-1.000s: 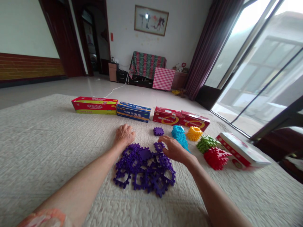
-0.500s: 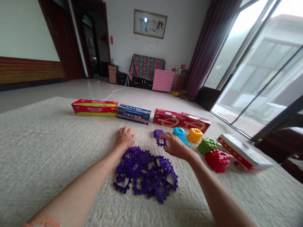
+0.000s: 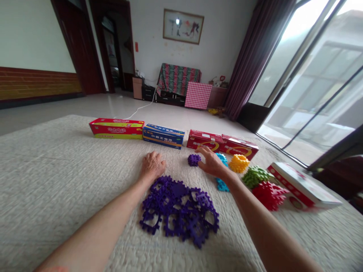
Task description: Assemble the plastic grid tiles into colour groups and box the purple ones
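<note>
A heap of purple interlocking plastic tiles, some solid and some with openings, lies in front of me on the quilted mat. My left hand rests on the mat just beyond the heap's left side, empty, palm down. A small stack of purple tiles stands farther out. Beside it is my right hand, thumb and fingers apart, very close to the stack's right side. Light-blue tiles are partly hidden behind my right hand and wrist.
A yellow tile stack, green tiles and red tiles lie to the right. Next to them is a white-and-red box. Across the back stand a red-and-yellow box, a blue box and two red boxes.
The purple tile held by my right hand is now on the small purple stack, and the fingers have come apart from it. My left hand stays in place. The view has shifted slightly.
</note>
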Demonstrator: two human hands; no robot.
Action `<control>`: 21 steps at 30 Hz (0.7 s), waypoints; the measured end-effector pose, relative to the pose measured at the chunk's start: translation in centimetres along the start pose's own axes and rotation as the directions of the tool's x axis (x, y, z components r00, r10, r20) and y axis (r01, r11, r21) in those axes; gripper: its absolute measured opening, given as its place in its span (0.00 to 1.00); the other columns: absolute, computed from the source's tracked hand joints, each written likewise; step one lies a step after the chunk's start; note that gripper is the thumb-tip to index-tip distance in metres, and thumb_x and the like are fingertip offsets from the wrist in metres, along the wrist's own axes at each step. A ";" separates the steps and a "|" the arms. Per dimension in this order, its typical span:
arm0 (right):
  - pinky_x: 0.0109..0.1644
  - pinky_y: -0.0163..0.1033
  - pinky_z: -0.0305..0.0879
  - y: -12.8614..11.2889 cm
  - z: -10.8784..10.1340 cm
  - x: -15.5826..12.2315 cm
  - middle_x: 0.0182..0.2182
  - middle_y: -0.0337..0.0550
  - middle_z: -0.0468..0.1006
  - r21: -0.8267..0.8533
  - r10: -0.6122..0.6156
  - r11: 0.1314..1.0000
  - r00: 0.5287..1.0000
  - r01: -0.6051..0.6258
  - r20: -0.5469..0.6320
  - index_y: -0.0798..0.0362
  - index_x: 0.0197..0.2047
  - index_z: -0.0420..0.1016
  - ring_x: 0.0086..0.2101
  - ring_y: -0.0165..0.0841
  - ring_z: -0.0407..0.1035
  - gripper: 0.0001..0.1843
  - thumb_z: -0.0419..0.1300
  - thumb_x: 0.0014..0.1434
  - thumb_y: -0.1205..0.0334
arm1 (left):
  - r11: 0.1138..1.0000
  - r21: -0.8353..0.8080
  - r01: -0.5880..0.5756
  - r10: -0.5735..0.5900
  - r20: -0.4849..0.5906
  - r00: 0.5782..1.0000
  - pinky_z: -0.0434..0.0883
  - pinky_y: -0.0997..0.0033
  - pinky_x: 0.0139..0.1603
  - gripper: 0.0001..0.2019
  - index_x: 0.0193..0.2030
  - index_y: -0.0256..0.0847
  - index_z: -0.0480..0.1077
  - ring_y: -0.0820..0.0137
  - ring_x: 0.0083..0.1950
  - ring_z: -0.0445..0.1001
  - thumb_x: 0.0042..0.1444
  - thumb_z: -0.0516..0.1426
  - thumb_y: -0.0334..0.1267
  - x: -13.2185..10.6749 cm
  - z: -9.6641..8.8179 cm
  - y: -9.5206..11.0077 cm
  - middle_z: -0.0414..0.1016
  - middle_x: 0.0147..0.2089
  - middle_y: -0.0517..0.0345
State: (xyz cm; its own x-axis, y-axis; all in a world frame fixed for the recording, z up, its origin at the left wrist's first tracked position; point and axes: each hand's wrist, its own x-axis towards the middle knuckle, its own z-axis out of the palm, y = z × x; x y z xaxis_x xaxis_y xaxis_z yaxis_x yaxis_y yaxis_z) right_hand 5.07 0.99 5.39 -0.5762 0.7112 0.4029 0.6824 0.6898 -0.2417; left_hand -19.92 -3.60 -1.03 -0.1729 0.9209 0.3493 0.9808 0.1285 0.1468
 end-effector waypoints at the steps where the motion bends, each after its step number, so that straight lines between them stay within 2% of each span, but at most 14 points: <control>1: 0.54 0.46 0.64 -0.4 -0.2 -0.6 0.48 0.52 0.73 0.024 -0.022 0.999 1.000 0.022 -0.002 0.55 0.49 0.71 0.49 0.41 0.68 0.23 0.56 0.48 0.74 | 1.000 -0.001 0.001 -0.001 0.000 1.000 0.61 0.57 0.51 0.15 0.48 0.41 0.70 0.57 0.52 0.65 0.59 0.48 0.42 0.0 0.0 0.0 0.70 0.50 0.49; 4: 0.52 0.44 0.66 -2.5 -0.8 -2.6 0.44 0.47 0.76 0.150 -0.103 0.985 0.992 0.091 0.074 0.53 0.46 0.72 0.45 0.37 0.71 0.19 0.57 0.50 0.72 | 1.000 -0.001 0.004 -0.004 0.008 1.000 0.61 0.57 0.51 0.15 0.47 0.40 0.70 0.57 0.52 0.65 0.59 0.48 0.41 0.0 -0.1 0.0 0.70 0.50 0.49; 6: 0.52 0.43 0.66 -4.1 -0.9 -3.7 0.46 0.46 0.76 0.245 -0.173 0.960 0.975 0.135 0.140 0.52 0.47 0.72 0.46 0.36 0.71 0.18 0.59 0.51 0.70 | 1.000 0.004 0.007 -0.007 0.014 1.000 0.62 0.57 0.51 0.14 0.46 0.40 0.70 0.57 0.52 0.65 0.59 0.48 0.41 0.0 -0.2 0.1 0.70 0.49 0.48; 10: 0.58 0.43 0.63 -6.7 -0.3 -4.9 0.52 0.47 0.73 0.327 -0.291 0.922 0.928 0.207 0.233 0.52 0.52 0.70 0.51 0.36 0.68 0.25 0.60 0.49 0.70 | 1.000 0.011 0.011 -0.011 0.012 1.000 0.62 0.57 0.51 0.14 0.46 0.41 0.70 0.57 0.53 0.65 0.60 0.48 0.42 -0.1 -0.3 0.1 0.70 0.49 0.48; 13: 0.59 0.45 0.62 -7.5 0.3 -5.1 0.53 0.50 0.72 0.310 -0.296 0.928 0.913 0.205 0.282 0.54 0.53 0.69 0.53 0.39 0.66 0.28 0.60 0.47 0.71 | 1.000 0.021 0.011 -0.012 0.008 1.000 0.63 0.58 0.51 0.15 0.47 0.42 0.70 0.57 0.53 0.66 0.60 0.48 0.42 -0.1 -0.3 0.1 0.70 0.50 0.49; 17: 0.55 0.45 0.64 -7.8 0.6 -5.1 0.49 0.51 0.74 0.296 -0.275 0.938 0.905 0.179 0.326 0.55 0.51 0.70 0.49 0.39 0.68 0.25 0.59 0.46 0.72 | 0.999 0.031 0.016 -0.016 0.010 1.000 0.63 0.58 0.51 0.15 0.47 0.42 0.70 0.58 0.53 0.66 0.60 0.48 0.42 -0.1 -0.3 0.1 0.70 0.50 0.50; 21: 0.52 0.42 0.66 -7.8 0.6 -5.0 0.46 0.49 0.74 0.305 -0.256 0.938 0.920 0.162 0.297 0.55 0.48 0.72 0.45 0.36 0.70 0.23 0.59 0.47 0.73 | 0.999 0.029 0.017 -0.018 0.018 1.000 0.63 0.59 0.51 0.15 0.48 0.43 0.69 0.58 0.53 0.66 0.59 0.48 0.42 0.0 -0.2 0.1 0.70 0.50 0.50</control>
State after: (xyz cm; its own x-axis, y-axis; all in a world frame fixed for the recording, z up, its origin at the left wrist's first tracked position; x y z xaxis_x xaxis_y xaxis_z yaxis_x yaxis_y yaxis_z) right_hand 2.41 -7.88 4.76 -0.8381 0.5183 0.1704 0.4098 0.8042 -0.4306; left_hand -19.85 -3.66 -0.79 -0.1888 0.9248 0.3302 0.9799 0.1551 0.1259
